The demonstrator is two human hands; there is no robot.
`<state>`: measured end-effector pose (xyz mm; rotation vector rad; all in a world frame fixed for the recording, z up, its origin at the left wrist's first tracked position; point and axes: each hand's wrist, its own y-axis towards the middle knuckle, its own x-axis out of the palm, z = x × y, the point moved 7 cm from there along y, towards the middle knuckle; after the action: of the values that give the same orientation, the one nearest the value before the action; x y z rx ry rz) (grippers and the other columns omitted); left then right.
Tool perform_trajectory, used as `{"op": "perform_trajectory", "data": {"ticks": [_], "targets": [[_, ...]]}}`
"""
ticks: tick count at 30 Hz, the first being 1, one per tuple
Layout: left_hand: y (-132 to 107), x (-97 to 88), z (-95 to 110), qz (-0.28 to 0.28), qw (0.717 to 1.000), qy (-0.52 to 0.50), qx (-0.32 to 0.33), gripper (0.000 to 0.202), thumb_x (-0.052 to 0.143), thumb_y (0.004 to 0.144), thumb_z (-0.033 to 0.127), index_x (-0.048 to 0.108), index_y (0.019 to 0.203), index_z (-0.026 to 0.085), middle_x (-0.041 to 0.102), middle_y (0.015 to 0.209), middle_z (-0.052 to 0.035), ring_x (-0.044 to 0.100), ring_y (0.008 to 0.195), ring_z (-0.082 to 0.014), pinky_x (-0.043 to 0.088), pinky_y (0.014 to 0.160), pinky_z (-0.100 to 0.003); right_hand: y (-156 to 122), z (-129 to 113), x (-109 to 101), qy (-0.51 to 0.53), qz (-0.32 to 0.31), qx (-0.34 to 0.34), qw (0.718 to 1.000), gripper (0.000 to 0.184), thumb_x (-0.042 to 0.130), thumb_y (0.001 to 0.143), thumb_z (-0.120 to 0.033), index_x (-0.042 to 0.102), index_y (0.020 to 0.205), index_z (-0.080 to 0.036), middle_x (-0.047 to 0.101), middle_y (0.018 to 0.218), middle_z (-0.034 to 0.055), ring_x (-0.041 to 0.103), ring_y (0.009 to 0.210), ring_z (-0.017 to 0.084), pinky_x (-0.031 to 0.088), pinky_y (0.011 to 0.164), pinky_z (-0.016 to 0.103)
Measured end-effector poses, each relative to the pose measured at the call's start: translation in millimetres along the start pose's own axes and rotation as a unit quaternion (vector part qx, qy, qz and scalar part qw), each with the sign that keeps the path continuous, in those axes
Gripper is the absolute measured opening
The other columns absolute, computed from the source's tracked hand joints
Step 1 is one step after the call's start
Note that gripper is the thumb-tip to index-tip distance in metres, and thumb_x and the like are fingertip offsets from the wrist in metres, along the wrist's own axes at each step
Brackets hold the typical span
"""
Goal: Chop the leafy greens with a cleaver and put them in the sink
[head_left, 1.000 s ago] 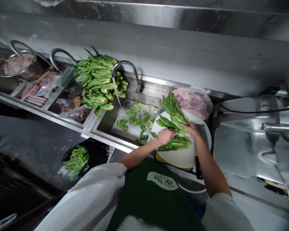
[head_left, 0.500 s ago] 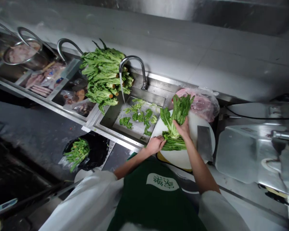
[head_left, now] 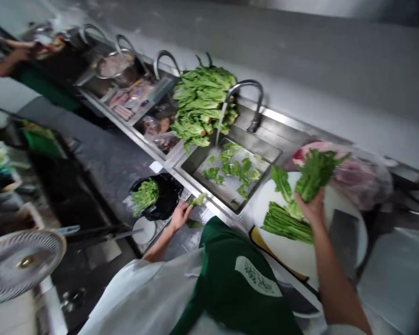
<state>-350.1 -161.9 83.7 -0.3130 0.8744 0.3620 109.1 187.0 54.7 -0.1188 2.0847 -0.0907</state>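
My left hand (head_left: 180,217) is closed on a small leafy piece (head_left: 197,200), out over the floor between the sink edge and a black-bagged bin (head_left: 167,197). In the bin lie green trimmings (head_left: 145,195). My right hand (head_left: 312,208) grips a head of leafy lettuce (head_left: 316,174) above the round white cutting board (head_left: 261,197). Trimmed green stalks (head_left: 286,223) lie on the board beneath it. A cleaver (head_left: 342,237) rests flat at the board's right side.
Water runs from a faucet (head_left: 256,107) into a sink (head_left: 230,209) with cut leaves (head_left: 232,167). Bundled lettuce (head_left: 204,100) is piled on its left. Bagged pink meat (head_left: 359,179) sits behind the board. A person's arm (head_left: 12,60) shows at far left.
My left hand has left the board and moved left toward the bin with a leafy piece. My right hand still holds the lettuce. The view has swung left.
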Motion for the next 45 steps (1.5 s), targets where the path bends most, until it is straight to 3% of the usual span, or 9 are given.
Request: {"op": "perform_trajectory", "data": {"ticks": [6,9,12,15,19,23,30,39,45], "targets": [[-19,-166.0,-139,0.108,0.94,0.175,-0.271,0.052,0.051,0.096,0.058,0.049,0.065,0.016,0.051,0.071,-0.0014,0.049,0.082,-0.0164,0.044,0.087,-0.032,-38,36,-22,-0.038,-0.085,0.057,0.994,0.08,0.046,0.09,-0.059,0.039,0.15,-0.006,0.064,0.124,0.031,0.064,0.115,0.038,0.049,0.095,0.048],[5,-201.7,-176,0.161,0.889,0.242,-0.355,0.049,0.055,0.091,0.063,0.058,0.085,0.014,0.06,0.088,-0.0037,0.053,0.097,-0.0216,0.044,0.094,-0.044,-76,42,-24,-0.022,-0.214,0.016,0.976,0.057,0.059,0.084,-0.052,0.061,0.13,-0.019,0.072,0.117,0.0187,0.066,0.113,0.032,0.05,0.097,0.041],[62,-145.5,-128,0.116,0.953,0.198,-0.196,0.039,0.054,0.093,0.053,0.064,0.1,0.016,0.066,0.101,-0.0031,0.059,0.101,-0.021,0.046,0.096,-0.041,-109,40,-20,-0.017,-0.241,-0.029,0.97,0.071,0.074,0.071,-0.041,0.057,0.136,-0.02,0.062,0.137,0.0143,0.058,0.127,0.03,0.045,0.107,0.04],[89,-21.5,19,0.005,0.996,0.028,0.083,0.026,0.053,0.094,0.034,0.067,0.107,0.016,0.069,0.108,-0.0067,0.061,0.101,-0.0203,0.05,0.096,-0.037,-127,37,-7,-0.01,-0.196,0.015,0.98,0.064,0.067,0.079,-0.044,0.057,0.135,-0.016,0.066,0.13,0.0165,0.06,0.122,0.031,0.047,0.105,0.044],[55,143.7,227,-0.129,0.925,-0.042,0.354,0.031,0.049,0.095,0.018,0.066,0.122,0.018,0.062,0.128,-0.0124,0.054,0.121,-0.0247,0.045,0.106,-0.04,-140,26,12,0.077,-0.187,0.054,0.978,0.061,0.062,0.084,-0.055,0.059,0.132,-0.017,0.072,0.112,0.0127,0.068,0.099,0.027,0.057,0.082,0.04],[27,232.6,300,-0.212,0.877,0.029,0.431,0.04,0.055,0.096,0.021,0.058,0.135,0.026,0.047,0.146,-0.011,0.046,0.127,-0.0292,0.045,0.103,-0.046,-155,51,-14,0.082,-0.13,0.06,0.986,0.07,0.06,0.085,-0.055,0.049,0.144,-0.018,0.064,0.129,0.014,0.067,0.098,0.024,0.057,0.084,0.04],[35,244.6,284,-0.209,0.877,-0.003,0.432,0.037,0.057,0.097,0.031,0.061,0.133,0.027,0.047,0.143,-0.0119,0.041,0.13,-0.0308,0.041,0.104,-0.049,-211,127,-54,-0.111,-0.041,0.205,0.972,0.067,0.054,0.085,-0.029,0.041,0.149,-0.011,0.057,0.127,0.0236,0.057,0.12,0.034,0.047,0.097,0.046],[35,157.5,242,0.052,0.962,-0.146,0.223,0.023,0.046,0.1,0.033,0.066,0.098,0.021,0.063,0.102,-0.0097,0.057,0.104,-0.0224,0.048,0.095,-0.042,-238,114,-100,-0.051,0.032,0.222,0.973,0.059,0.05,0.087,-0.041,0.047,0.14,-0.014,0.071,0.097,0.0143,0.067,0.087,0.028,0.047,0.076,0.035],[5,127.2,218,0.17,0.96,-0.106,0.194,0.023,0.051,0.097,0.037,0.063,0.084,0.022,0.06,0.086,-0.0072,0.056,0.089,-0.0217,0.047,0.088,-0.043,-260,73,-119,-0.109,-0.093,0.049,0.988,0.041,0.034,0.099,-0.051,0.062,0.096,-0.021,0.068,0.069,0.0087,0.064,0.064,0.024,0.036,0.06,0.03]]}}
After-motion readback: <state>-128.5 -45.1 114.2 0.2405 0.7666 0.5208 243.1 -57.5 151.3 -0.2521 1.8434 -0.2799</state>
